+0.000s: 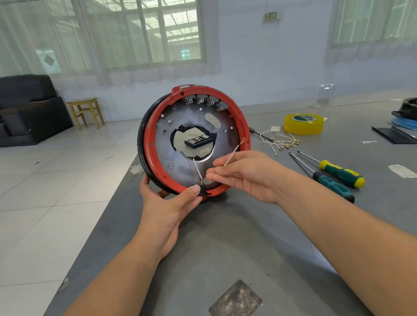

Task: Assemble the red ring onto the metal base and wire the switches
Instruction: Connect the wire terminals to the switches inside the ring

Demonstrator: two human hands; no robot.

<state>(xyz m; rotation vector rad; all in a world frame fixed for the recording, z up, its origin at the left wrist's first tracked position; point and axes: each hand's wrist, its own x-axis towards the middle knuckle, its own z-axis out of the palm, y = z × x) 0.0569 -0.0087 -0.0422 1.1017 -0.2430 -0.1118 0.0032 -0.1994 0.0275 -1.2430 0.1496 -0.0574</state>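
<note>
Grey table [237, 245] runs forward from the viewer, with tiled floor to its left, curtained windows behind, and a black armchair [17, 108] and wooden stool [87, 112] at the far wall.

On the table the metal base [188, 144] stands on edge, its flat face turned toward the viewer and tilted back a little, so its axis points roughly forward. The red ring [150, 148] sits around its rim, with a row of switches [205, 101] along the top inside.

At the bottom edge the left hand [166, 208] grips the ring, thumb pressed on a black part [202, 191] there, fingers curled behind. Just right of that grip, the right hand [245, 174] pinches a thin wire [232, 154] between thumb and forefinger; the wire slants up and right to a ring terminal. A second wire [197, 168] rises between the two hands.

Right of the hands lie two screwdrivers [332, 173], loose wires [281, 141] and a yellow tape roll [303, 123].
</note>
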